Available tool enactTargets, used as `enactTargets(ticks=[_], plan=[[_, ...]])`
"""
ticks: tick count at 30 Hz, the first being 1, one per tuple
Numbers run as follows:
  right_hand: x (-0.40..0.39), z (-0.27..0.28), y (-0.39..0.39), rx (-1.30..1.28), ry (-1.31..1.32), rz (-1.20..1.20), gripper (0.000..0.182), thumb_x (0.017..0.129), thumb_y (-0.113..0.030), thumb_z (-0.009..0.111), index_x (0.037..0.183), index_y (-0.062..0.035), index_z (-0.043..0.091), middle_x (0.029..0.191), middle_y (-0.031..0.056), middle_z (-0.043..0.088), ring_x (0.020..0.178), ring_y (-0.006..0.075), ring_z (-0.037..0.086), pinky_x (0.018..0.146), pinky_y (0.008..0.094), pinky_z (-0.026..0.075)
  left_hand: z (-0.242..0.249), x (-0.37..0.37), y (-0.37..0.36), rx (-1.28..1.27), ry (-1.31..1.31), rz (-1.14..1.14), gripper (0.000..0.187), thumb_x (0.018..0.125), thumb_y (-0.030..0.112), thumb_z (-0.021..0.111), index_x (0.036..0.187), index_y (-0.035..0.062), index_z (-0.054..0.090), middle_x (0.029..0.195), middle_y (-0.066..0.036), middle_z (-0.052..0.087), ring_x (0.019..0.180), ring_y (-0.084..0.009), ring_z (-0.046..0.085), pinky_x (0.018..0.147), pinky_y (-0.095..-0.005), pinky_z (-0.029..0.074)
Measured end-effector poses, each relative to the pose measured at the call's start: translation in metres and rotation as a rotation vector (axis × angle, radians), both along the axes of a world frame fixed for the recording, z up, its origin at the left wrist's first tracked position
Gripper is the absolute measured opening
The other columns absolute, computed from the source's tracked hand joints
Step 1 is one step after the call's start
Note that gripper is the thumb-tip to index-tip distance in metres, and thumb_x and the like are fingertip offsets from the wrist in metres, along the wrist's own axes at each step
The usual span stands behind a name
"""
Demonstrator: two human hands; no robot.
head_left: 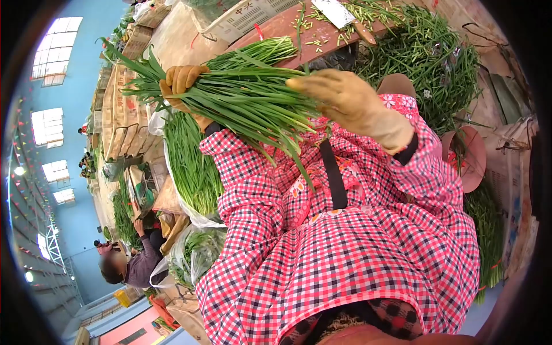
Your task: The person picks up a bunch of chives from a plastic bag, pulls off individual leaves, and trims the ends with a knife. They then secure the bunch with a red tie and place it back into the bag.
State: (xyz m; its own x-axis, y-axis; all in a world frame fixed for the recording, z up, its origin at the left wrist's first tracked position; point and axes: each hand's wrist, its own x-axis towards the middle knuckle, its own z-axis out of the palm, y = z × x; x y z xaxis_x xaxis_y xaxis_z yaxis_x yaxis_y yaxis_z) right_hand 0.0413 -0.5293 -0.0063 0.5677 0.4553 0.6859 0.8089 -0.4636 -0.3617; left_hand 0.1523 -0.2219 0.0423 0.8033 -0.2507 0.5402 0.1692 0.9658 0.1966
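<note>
My left hand (183,86), in a tan work glove, is wrapped around a bunch of long green chives (247,98) held above my lap. The leaf tips fan out past the glove to the left. At the other end of the bunch my right hand (345,98), gloved too, has its fingers stretched out against or just over the stalks; exact contact cannot be told. Another bundle of chives (253,53) lies behind on the red-brown board (282,29). Below my left hand, more chives (190,167) stand in clear plastic.
A cleaver (339,14) with a wooden handle lies on the board among cut stalk ends (313,43). Loose green trimmings (425,63) are heaped at the right. A white crate (247,17) stands behind. Further left, a person (141,264) sits beside bagged greens (201,253).
</note>
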Motion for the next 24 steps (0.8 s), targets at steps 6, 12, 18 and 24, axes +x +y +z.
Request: enactTargets(ticks=[6, 12, 18, 24], plan=[[0.006, -0.038, -0.021, -0.420, 0.140, 0.086, 0.045, 0.082, -0.018, 0.067, 0.128, -0.0170, 0.062, 0.091, 0.0034, 0.062, 0.084, 0.0250, 0.062, 0.070, 0.0424, 0.048, 0.002, -0.007, 0.002, -0.068, -0.004, -0.028, 0.025, 0.091, 0.020, 0.067, 0.074, 0.0174, 0.049, 0.059, 0.009, 0.050, 0.058, -0.0061, 0.050, 0.070, -0.0265, 0.044], [-0.023, -0.059, -0.063, -0.223, 0.568, -0.035, 0.042, 0.090, -0.026, 0.066, 0.128, -0.0091, 0.060, 0.118, 0.0149, 0.064, 0.107, 0.0347, 0.062, 0.090, 0.0437, 0.050, 0.001, -0.001, 0.015, -0.085, -0.129, -0.036, 0.024, 0.093, 0.022, 0.065, 0.076, 0.0165, 0.049, 0.061, 0.008, 0.052, 0.060, -0.0069, 0.053, 0.070, -0.0269, 0.046], [-0.009, -0.017, 0.007, 0.386, 0.770, 0.198, 0.056, 0.093, -0.039, 0.064, 0.137, -0.0067, 0.053, 0.130, 0.0156, 0.061, 0.122, 0.0282, 0.056, 0.103, 0.0364, 0.042, 0.002, -0.005, -0.004, -0.110, -0.180, -0.063, 0.024, 0.094, 0.023, 0.064, 0.076, 0.0161, 0.049, 0.060, 0.008, 0.052, 0.061, -0.0069, 0.055, 0.069, -0.0270, 0.046], [-0.004, -0.033, 0.051, 0.629, 0.997, 0.145, 0.060, 0.089, -0.042, 0.070, 0.131, -0.0014, 0.057, 0.125, 0.0155, 0.064, 0.116, 0.0251, 0.060, 0.099, 0.0341, 0.045, 0.001, -0.009, -0.005, -0.080, -0.260, -0.015, 0.024, 0.094, 0.023, 0.063, 0.077, 0.0155, 0.050, 0.061, 0.008, 0.053, 0.063, -0.0073, 0.057, 0.069, -0.0272, 0.047]])
